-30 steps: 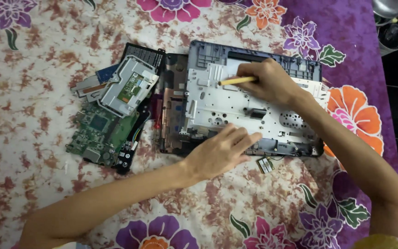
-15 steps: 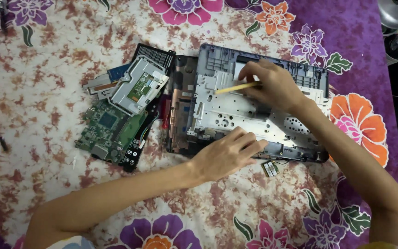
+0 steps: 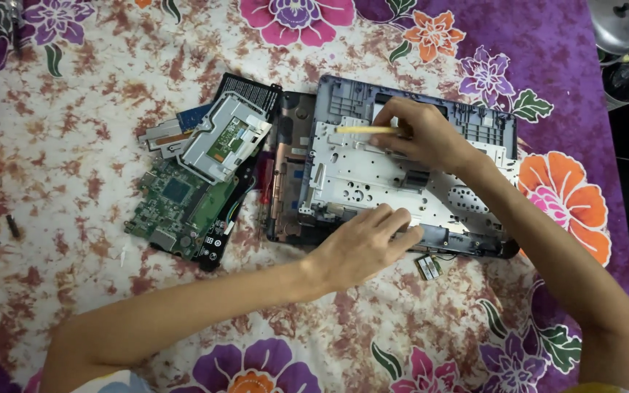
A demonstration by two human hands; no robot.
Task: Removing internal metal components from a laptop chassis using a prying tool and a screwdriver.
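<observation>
My right hand (image 3: pixel 424 135) fingers pinch a yellow tool (image 3: pixel 364 130) against the laptop chassis (image 3: pixel 373 182); my left hand (image 3: pixel 362 244) fingers lie flat, narrow, pressing its near edge.

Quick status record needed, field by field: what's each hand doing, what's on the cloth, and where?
Surface: floral cloth
Right hand: grips a yellow-handled tool, tip on the metal frame
Left hand: pressed flat on the laptop chassis at its near edge
Left of chassis: green circuit board, with a silver drive on top
Near edge: small card
</observation>
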